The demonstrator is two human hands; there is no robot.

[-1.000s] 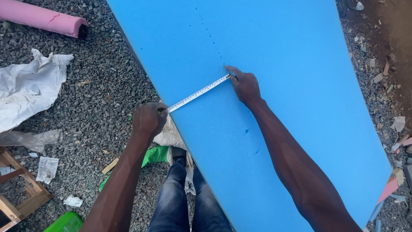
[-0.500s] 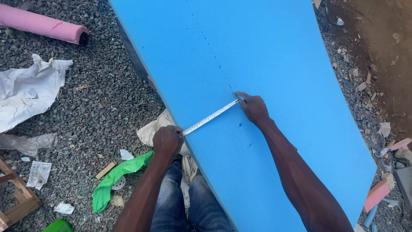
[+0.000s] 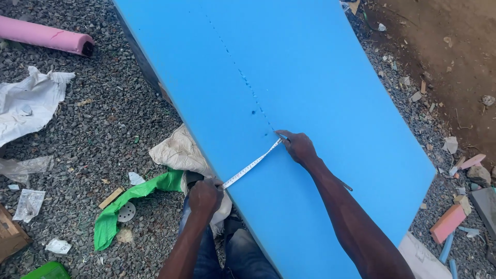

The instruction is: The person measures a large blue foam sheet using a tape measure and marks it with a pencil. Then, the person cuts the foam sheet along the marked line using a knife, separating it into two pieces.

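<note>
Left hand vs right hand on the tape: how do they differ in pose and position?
The left hand is a closed fist gripping the measuring tape at the blue foam sheet's near edge; the right hand lies out on the sheet, fingers pinning the tape's far end beside the dotted marks. Both hold the tape taut.

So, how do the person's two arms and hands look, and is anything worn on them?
Both arms are bare to as far up as the view reaches: no sleeves, gloves, watch or rings show. The left hand and right hand are uncovered. Below them, dark blue jeans cover the legs.
</note>
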